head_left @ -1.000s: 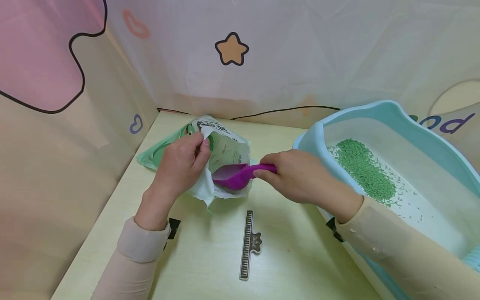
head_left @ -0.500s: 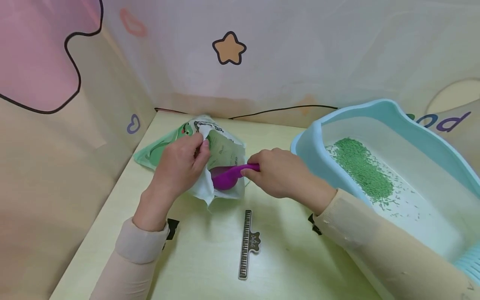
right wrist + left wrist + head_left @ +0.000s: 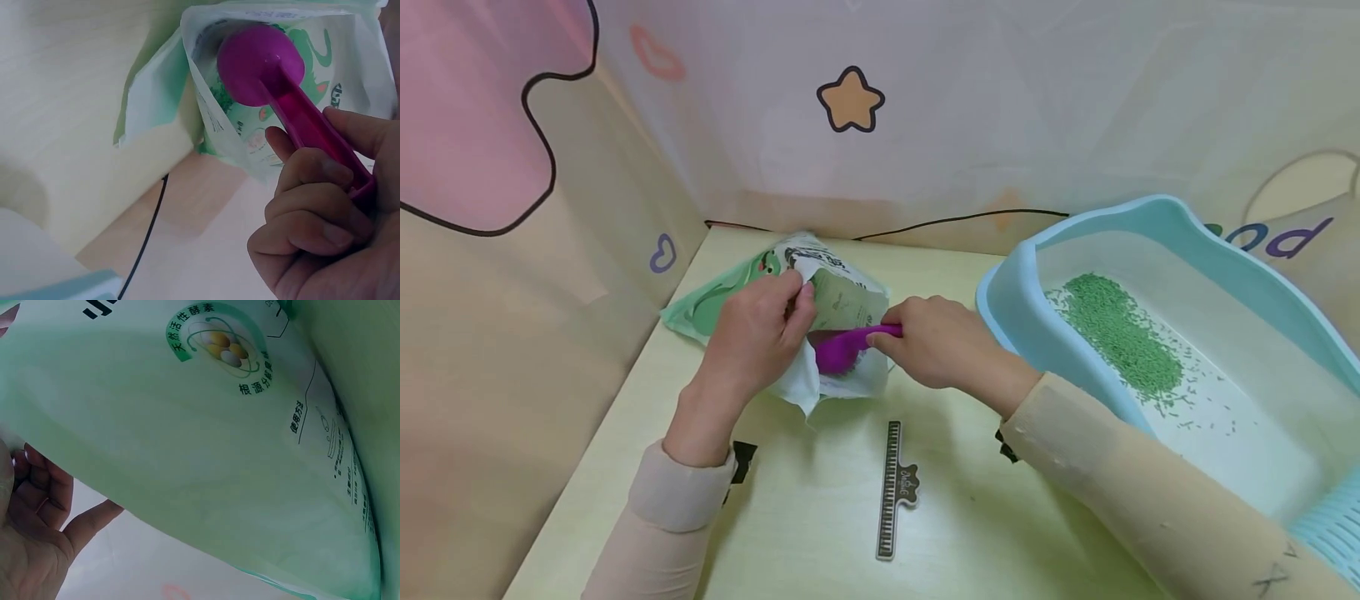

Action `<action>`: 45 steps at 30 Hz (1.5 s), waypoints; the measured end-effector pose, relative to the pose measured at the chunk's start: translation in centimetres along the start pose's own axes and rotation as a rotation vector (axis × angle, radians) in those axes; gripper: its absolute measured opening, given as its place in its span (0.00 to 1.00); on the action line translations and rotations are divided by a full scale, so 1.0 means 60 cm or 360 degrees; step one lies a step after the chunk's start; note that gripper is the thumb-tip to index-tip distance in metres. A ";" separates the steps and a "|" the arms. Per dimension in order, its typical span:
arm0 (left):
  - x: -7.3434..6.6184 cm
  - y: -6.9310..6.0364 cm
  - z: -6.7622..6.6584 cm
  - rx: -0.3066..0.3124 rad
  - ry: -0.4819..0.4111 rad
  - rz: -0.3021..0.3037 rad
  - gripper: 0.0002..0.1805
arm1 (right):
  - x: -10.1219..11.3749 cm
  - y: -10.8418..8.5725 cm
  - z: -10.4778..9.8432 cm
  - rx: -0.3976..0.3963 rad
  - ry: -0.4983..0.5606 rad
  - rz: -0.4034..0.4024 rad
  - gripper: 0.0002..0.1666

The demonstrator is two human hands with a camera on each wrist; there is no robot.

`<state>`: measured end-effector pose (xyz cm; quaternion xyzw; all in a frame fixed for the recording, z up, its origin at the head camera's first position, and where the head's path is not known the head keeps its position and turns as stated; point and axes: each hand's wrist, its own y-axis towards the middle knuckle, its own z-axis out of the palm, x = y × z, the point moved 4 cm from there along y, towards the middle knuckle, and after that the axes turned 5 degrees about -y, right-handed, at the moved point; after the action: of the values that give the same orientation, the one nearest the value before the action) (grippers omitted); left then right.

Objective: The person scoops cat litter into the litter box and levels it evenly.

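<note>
A green and white printed bag lies on its side with its mouth held open toward me. My left hand pinches the bag's upper edge; in the left wrist view the printed panel fills most of the picture beside the hand. My right hand grips the handle of a purple scoop, whose bowl is inside the bag mouth. From the right wrist, the scoop's rounded underside shows within the bag, and curled fingers wrap the handle. Green pellets lie deeper in the bag, partly hidden.
A light blue litter box stands at the right, with a heap of green pellets on its white floor. A long bag clip with a piano-key pattern lies on the table in front. Printed cloth walls enclose the back and left.
My right hand has moved left, pushing the scoop deeper into the bag. The left hand keeps its pinch on the bag's edge. The view has shifted slightly.
</note>
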<state>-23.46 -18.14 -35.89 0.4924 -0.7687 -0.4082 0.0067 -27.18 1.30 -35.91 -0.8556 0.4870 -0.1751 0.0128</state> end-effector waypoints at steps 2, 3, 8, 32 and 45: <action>0.000 0.000 0.001 -0.0007 -0.0002 0.0001 0.17 | 0.000 0.005 0.005 0.0006 0.0000 0.0016 0.16; 0.000 0.000 0.001 -0.0008 -0.0006 0.0001 0.17 | 0.001 0.007 0.007 0.0007 -0.0003 0.0022 0.16; -0.002 0.003 0.006 0.0009 -0.0039 -0.0008 0.16 | 0.002 0.017 0.013 -0.0011 0.0008 0.0033 0.16; -0.003 -0.001 0.012 0.0044 -0.0141 0.0013 0.15 | 0.045 0.079 0.073 -0.0086 0.0073 0.0025 0.16; -0.006 -0.002 0.011 0.0035 -0.0179 0.0053 0.16 | 0.063 0.103 0.098 -0.0142 0.0061 -0.0007 0.15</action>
<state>-23.47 -17.47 -36.29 0.4558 -0.7804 -0.4266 -0.0351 -28.75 -5.98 -41.52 -0.8530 0.4925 -0.1694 -0.0350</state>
